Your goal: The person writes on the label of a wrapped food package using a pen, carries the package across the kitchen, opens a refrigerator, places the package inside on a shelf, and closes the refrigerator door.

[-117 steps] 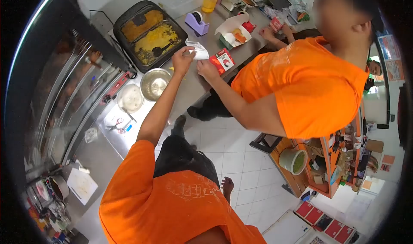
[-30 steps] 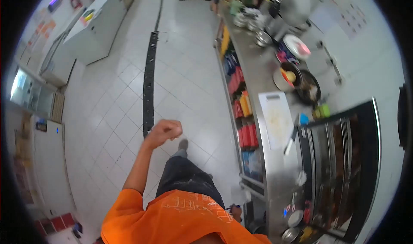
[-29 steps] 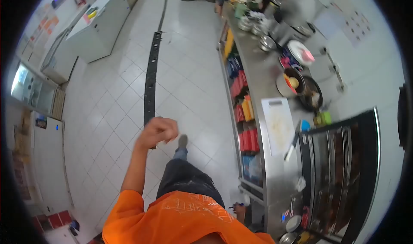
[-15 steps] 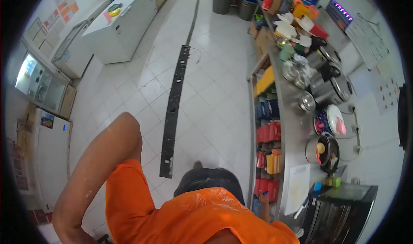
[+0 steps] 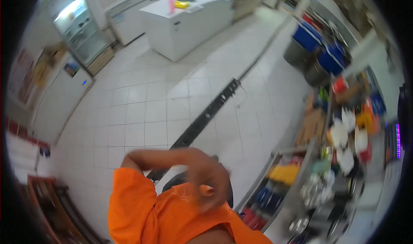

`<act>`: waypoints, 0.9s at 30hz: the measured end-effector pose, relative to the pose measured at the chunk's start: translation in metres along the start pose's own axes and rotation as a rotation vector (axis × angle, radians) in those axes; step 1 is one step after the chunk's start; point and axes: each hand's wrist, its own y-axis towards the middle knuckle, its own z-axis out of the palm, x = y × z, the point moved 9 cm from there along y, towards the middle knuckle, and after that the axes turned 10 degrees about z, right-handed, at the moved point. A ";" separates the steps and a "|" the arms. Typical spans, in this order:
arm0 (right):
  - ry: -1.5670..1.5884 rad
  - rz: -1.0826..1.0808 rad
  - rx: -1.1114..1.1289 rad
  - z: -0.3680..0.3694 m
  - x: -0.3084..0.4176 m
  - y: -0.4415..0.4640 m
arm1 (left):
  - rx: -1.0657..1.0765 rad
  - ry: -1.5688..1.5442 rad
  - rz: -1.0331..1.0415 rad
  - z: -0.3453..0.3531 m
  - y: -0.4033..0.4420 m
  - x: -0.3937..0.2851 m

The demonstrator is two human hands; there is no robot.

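My left hand [image 5: 210, 181] is in front of the orange shirt [image 5: 172, 209], with the forearm reaching across from the left. Motion smears its fingers, so I cannot make out their shape or anything in them. The dark trousers and the black floor strip [image 5: 206, 116] lie just beyond this hand. My right hand is out of the picture.
On the right, a metal counter holds silver pots [image 5: 299, 223] and white containers [image 5: 340, 134], with coloured packets [image 5: 269, 197] on the shelf beneath. Grey bins [image 5: 297, 55] with blue liners stand farther back. A white chest freezer [image 5: 172, 37] is at the top; a white cabinet [image 5: 64, 98] is left.
The view has swung from the food counter to the open floor and turned rightward. My left hand has come across the chest. My right hand, last seen near a small blue item, has left view.
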 end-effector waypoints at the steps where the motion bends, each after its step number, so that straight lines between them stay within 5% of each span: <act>1: 0.028 -0.061 0.019 -0.002 0.073 0.021 | -0.387 0.110 -0.013 -0.070 -0.028 0.036; 2: 0.066 -0.132 0.042 -0.005 0.153 0.042 | -0.896 -0.063 -0.231 -0.119 -0.086 0.090; 4: 0.111 -0.284 0.116 -0.002 0.318 0.068 | -1.260 0.409 -0.538 -0.168 -0.232 0.176; 6: -0.033 -0.446 0.198 -0.004 0.478 0.081 | -1.390 0.733 -0.854 -0.156 -0.388 0.248; 7: -0.070 -0.479 0.206 -0.005 0.547 0.086 | -1.537 0.652 -1.084 -0.135 -0.417 0.220; 8: -0.052 -0.571 0.209 -0.010 0.617 0.083 | -1.560 0.596 -1.574 -0.112 -0.488 0.249; 9: -0.023 -0.666 0.217 -0.012 0.683 0.082 | -1.603 0.665 -1.742 -0.096 -0.511 0.233; 11: -0.048 -0.760 0.224 -0.011 0.784 0.087 | -1.925 0.466 -1.669 -0.099 -0.509 0.183; 16: -0.078 -0.745 0.155 0.009 0.923 0.143 | -2.125 0.426 -1.278 -0.285 -0.537 0.147; 19: -0.412 -0.525 0.121 0.042 0.922 0.249 | -1.901 0.769 -1.316 -0.475 -0.575 0.124; 21: -0.246 -0.297 0.185 0.055 0.916 0.228 | -1.822 0.780 -1.327 -0.611 -0.560 0.089; 27: -0.500 -0.287 0.270 0.082 1.023 0.212 | -1.345 1.164 -0.782 -0.943 -0.418 -0.094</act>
